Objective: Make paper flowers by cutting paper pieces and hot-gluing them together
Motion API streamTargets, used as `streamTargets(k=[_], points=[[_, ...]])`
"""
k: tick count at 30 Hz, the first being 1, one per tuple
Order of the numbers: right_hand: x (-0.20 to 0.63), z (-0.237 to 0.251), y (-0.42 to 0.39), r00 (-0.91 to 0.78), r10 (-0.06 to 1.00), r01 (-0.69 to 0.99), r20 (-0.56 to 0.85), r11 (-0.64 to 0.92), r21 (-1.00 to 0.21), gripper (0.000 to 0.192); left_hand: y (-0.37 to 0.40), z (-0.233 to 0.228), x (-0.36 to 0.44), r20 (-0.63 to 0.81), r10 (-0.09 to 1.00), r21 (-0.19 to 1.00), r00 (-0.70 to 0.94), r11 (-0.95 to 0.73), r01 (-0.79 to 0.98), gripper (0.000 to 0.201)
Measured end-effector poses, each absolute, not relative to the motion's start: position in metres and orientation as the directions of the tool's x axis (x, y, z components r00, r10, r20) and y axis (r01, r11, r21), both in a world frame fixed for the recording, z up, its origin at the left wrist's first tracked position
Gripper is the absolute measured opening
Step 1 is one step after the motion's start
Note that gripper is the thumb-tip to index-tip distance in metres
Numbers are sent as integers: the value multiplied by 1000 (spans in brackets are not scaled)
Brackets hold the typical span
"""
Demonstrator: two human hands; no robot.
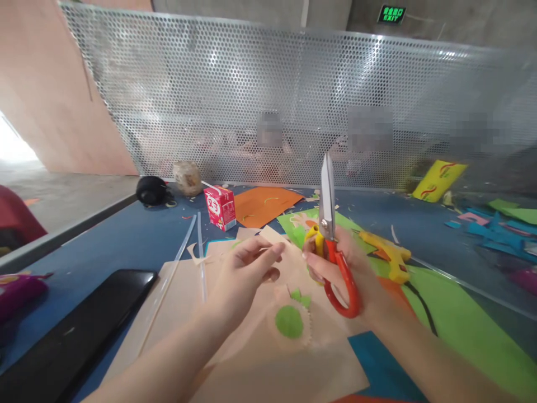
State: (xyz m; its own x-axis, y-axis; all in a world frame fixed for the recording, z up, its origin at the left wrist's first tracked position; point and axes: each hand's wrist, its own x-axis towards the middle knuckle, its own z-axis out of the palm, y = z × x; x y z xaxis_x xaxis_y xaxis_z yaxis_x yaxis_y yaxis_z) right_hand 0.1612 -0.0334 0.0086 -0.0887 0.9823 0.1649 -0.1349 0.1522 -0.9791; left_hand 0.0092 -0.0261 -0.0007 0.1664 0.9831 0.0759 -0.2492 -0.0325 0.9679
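Note:
My right hand [331,263] is closed around a pair of scissors [328,201] with red and yellow handles. The blades point up and lie together. To its left, my left hand [247,268] is raised with thumb and fingertips drawn together; anything between them is too small to make out. Both hands are over beige sheets [235,358]. Below them on the sheets lies a round beige cutout with a green circle [289,322] on it, its edge partly notched. Small green pieces [300,296] touch its top.
A yellow glue gun [392,257] lies right of my right hand on coloured sheets. Clear glue sticks [200,252], a black phone-like slab [79,336] and a red drink carton [222,208] are at left. Orange paper [268,201] lies behind. A perforated metal screen [235,84] closes off the far edge.

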Motion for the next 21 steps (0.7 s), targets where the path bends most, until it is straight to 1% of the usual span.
streamTargets(k=[2, 4, 6, 7, 10, 12, 15, 16, 18, 21], points=[[160, 7, -34, -100, 981, -142, 165, 150, -978, 32, -29, 1, 10, 108, 968, 967, 226, -50, -250, 15], [159, 6, -34, -106, 977, -149, 183, 167, -975, 27, -32, 2, 13, 126, 936, 971, 330, -47, -236, 13], [158, 6, -33, -101, 977, -121, 189, 176, -977, 24, -33, 2, 16, 125, 919, 977, 373, -48, -209, 14], [158, 6, -33, -92, 978, -103, 186, 177, -979, 23, -33, 2, 17, 124, 927, 979, 353, -58, -193, 14], [156, 7, -34, -73, 982, -75, 174, 168, -983, 27, -33, 1, 17, 162, 962, 981, 222, -131, -145, 16], [156, 6, -36, -83, 984, -78, 159, 152, -985, 29, -32, 2, 15, 183, 967, 978, 175, -162, -129, 16], [155, 4, -39, -105, 984, -68, 147, 141, -988, 30, -30, 5, 12, 225, 970, 965, 93, -208, -161, 15], [156, 3, -40, -108, 982, -32, 154, 152, -988, 30, -29, 6, 10, 251, 967, 953, 46, -238, -186, 14], [158, 2, -42, -121, 979, 100, 167, 179, -979, 30, -25, 8, 5, 308, 949, 916, -66, -314, -249, 13], [163, -2, -43, -164, 979, 299, 124, 169, -939, 25, -19, 13, -1, 339, 917, 853, -210, -394, -341, 7]])
